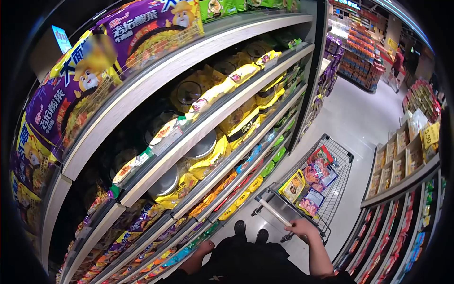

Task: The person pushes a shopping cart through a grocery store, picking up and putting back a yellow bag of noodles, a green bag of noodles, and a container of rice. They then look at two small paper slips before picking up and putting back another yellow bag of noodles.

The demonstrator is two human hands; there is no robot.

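Note:
My right hand (302, 229) is wrapped round the light handle bar (275, 212) of a wire shopping cart (341, 189). In the cart lie a yellow package (292, 186), a pink package (310, 202) and more pink and red packs (321, 169). My left hand (205, 247) hangs low beside the lower shelves at the left, near green and blue packets (179, 255). Its fingers are too small and dark to make out, and nothing can be seen in it.
Tall shelves (189, 132) of noodle packs curve along the left. Purple packs (151, 28) stand on the top one. At the right is a shelf (402, 180) of boxed goods. A person (397, 64) is in the far aisle, near a red display (362, 57).

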